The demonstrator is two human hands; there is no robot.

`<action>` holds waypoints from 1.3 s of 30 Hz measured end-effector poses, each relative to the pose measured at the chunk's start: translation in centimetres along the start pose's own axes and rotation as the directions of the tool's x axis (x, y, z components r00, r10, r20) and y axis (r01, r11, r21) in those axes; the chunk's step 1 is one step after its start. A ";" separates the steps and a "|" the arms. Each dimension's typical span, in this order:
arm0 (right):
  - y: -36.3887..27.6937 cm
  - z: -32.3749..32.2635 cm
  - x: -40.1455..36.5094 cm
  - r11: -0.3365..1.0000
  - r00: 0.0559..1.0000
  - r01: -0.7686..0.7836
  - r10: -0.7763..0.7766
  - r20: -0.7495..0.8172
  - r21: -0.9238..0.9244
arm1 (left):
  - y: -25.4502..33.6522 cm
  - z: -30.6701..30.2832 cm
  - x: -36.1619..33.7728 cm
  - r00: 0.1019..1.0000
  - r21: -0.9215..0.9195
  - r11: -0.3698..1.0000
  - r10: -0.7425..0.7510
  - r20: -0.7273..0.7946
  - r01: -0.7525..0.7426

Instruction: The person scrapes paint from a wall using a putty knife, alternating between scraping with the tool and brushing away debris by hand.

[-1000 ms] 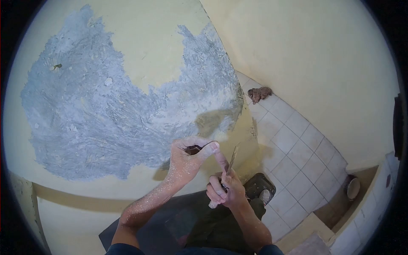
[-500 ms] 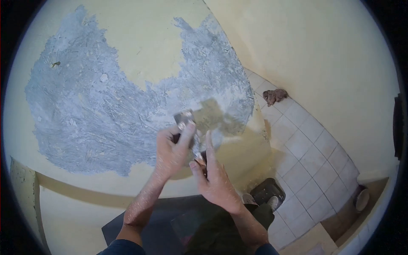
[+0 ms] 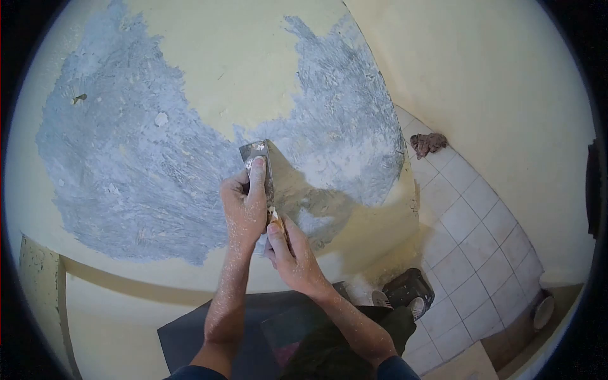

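A paint scraper with a flat metal blade spans both hands, held in front of the wall. My left hand is closed on its upper part, the thumb laid along the metal just below the broad blade end. Lower down, my right hand is wrapped around the handle, thumb on top. Pale dust specks cover both forearms. Behind the tool is a yellow wall with a large rough grey patch where the paint is off. The hands' shadow falls on the patch to the right of the scraper.
White floor tiles run along the right, with a crumpled brown rag near the wall. By my feet lies a black tray. A dark flat surface is below my arms. A pale bowl-like object lies at far right.
My hands and the scraper have shifted left and up in view. My right hand's stretched fingers have curled around the handle. The view itself has shifted slightly.
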State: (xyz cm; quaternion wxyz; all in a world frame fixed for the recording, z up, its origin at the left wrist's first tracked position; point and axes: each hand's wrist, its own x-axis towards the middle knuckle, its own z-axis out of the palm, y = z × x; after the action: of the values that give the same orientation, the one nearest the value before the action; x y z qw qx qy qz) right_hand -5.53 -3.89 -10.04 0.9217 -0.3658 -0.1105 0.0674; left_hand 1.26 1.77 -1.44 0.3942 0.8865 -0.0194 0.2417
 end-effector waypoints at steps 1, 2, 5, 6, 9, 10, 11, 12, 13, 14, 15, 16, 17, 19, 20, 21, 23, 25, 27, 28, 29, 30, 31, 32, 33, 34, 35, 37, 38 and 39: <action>-0.1 0.1 0.0 1.000 1.000 0.012 -0.012 -0.009 -0.007 | 0.0 0.1 -0.2 1.000 -0.002 1.000 -0.004 -0.020 0.004; -0.3 0.3 0.0 1.000 1.000 0.022 -0.022 -0.018 -0.014 | 0.0 0.1 -0.3 0.999 -0.003 1.000 -0.010 -0.041 0.010; -1.8 -0.4 0.1 1.000 1.000 -0.019 0.019 0.022 -0.016 | 0.2 0.6 -0.2 0.996 -0.074 0.997 -0.038 -0.086 0.032; -2.3 -0.7 0.2 0.999 0.998 -0.043 0.043 0.047 -0.013 | 0.4 0.8 -0.1 0.994 -0.099 0.995 -0.036 -0.099 0.026; -2.4 -0.4 0.7 0.999 1.000 -0.007 0.008 0.023 -0.049 | 1.6 1.3 0.5 0.993 -0.153 0.988 -0.032 -0.113 0.014; -2.6 -0.3 0.8 0.999 1.000 -0.004 0.005 0.022 -0.033 | 1.9 1.2 0.6 0.994 -0.154 0.988 -0.033 -0.107 0.016; -2.8 -0.2 0.7 1.000 1.000 -0.002 0.002 0.023 -0.015 | 2.1 1.1 0.7 0.994 -0.155 0.988 -0.034 -0.101 0.018; -2.9 -0.1 0.7 1.000 1.000 0.000 0.000 0.025 0.002 | 1.9 0.9 0.7 0.995 -0.144 0.989 -0.026 -0.100 0.011; -2.8 -0.1 0.4 1.000 1.000 -0.011 0.010 0.030 0.006 | 1.4 0.8 0.5 0.995 -0.133 0.991 -0.020 -0.098 0.007; -2.7 -0.3 0.1 1.000 0.999 -0.018 0.018 0.035 0.008 | 0.9 0.6 0.4 0.995 -0.125 0.992 -0.013 -0.098 0.001; -2.7 -0.4 -0.1 1.000 0.999 -0.024 0.024 0.043 0.005 | 0.5 0.5 0.1 0.994 -0.126 0.992 -0.022 -0.109 0.008; -2.7 -0.3 -0.1 1.000 0.999 -0.010 0.011 0.042 -0.023 | 0.1 0.4 -0.2 0.992 -0.130 0.991 -0.031 -0.120 0.015; -2.6 -0.3 -0.1 0.999 0.999 0.006 -0.004 0.039 -0.053 | -0.1 0.5 -0.2 0.991 -0.136 0.990 -0.039 -0.127 0.022; -2.5 -0.2 0.0 0.999 1.000 -0.001 0.003 0.030 -0.048 | -0.1 0.4 0.0 0.994 -0.130 0.991 -0.019 -0.103 0.005; -2.7 -0.1 0.2 1.000 0.999 -0.017 0.017 0.028 -0.013 | 0.0 0.3 0.2 0.996 -0.125 0.992 -0.007 -0.094 -0.004; -2.7 0.0 0.3 0.999 0.999 -0.033 0.032 0.025 0.024 | 0.6 0.5 0.3 0.994 -0.149 0.989 -0.033 -0.103 0.018; -2.8 0.5 -0.2 0.999 1.000 -0.004 0.005 -0.009 0.039 | 2.0 0.7 0.3 0.990 -0.188 0.980 -0.086 -0.114 0.063; -2.6 1.1 -0.7 0.999 0.999 -0.023 0.024 -0.027 0.043 | 1.2 0.1 -0.1 0.990 -0.157 0.984 -0.103 -0.093 0.088; -2.6 1.1 -0.8 0.998 0.997 -0.064 0.065 -0.048 0.019 | 1.0 0.2 0.2 0.992 -0.154 0.985 -0.090 -0.087 0.076; -3.0 1.0 -0.8 0.998 0.996 -0.064 0.064 -0.066 -0.005 | 1.0 0.3 0.3 0.993 -0.159 0.985 -0.079 -0.092 0.063; -3.7 0.9 -0.7 0.997 0.994 -0.070 0.067 -0.083 -0.029 | 1.0 0.4 0.2 0.993 -0.162 0.985 -0.071 -0.098 0.055; -4.1 1.0 -0.6 0.996 0.993 -0.077 0.071 -0.099 -0.050 | 1.4 0.4 0.4 0.993 -0.169 0.984 -0.074 -0.090 0.059; -3.9 1.2 -0.5 0.997 0.993 -0.067 0.063 -0.105 -0.039 | 2.0 0.4 0.8 0.993 -0.170 0.983 -0.083 -0.081 0.068; -3.6 1.4 -0.5 0.998 0.992 -0.062 0.059 -0.113 -0.028 | 2.3 0.2 0.7 0.993 -0.172 0.982 -0.096 -0.071 0.083; -3.3 1.5 -0.4 0.998 0.991 -0.050 0.047 -0.123 -0.024 | 1.8 0.0 0.3 0.993 -0.144 0.986 -0.096 -0.075 0.084; -2.7 1.7 -0.7 0.998 0.990 -0.055 0.050 -0.131 -0.035 | 1.0 -0.1 0.0 0.993 -0.119 0.990 -0.089 -0.074 0.080; -1.9 1.8 -1.1 0.997 0.989 -0.055 0.048 -0.141 -0.046 | 0.7 -0.1 0.0 0.995 -0.096 0.993 -0.077 -0.071 0.070; -2.6 2.0 -0.7 0.998 0.987 -0.024 0.014 -0.163 -0.063 | 1.0 0.1 0.4 0.992 -0.109 0.990 -0.101 -0.078 0.092; -3.3 2.0 -0.3 0.998 0.985 -0.006 -0.006 -0.174 -0.066 | 1.1 0.1 0.4 0.989 -0.113 0.987 -0.121 -0.081 0.111; -3.8 2.1 -0.2 0.997 0.983 0.010 -0.022 -0.183 -0.071 | 1.8 0.2 0.7 0.989 -0.155 0.982 -0.124 -0.081 0.110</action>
State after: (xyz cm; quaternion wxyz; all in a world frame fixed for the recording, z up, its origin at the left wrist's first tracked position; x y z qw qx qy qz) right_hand -6.05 -5.30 -5.97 0.9152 -0.4013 -0.0302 0.0220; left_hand 1.53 0.43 -0.01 0.4739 0.8419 0.0323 0.2560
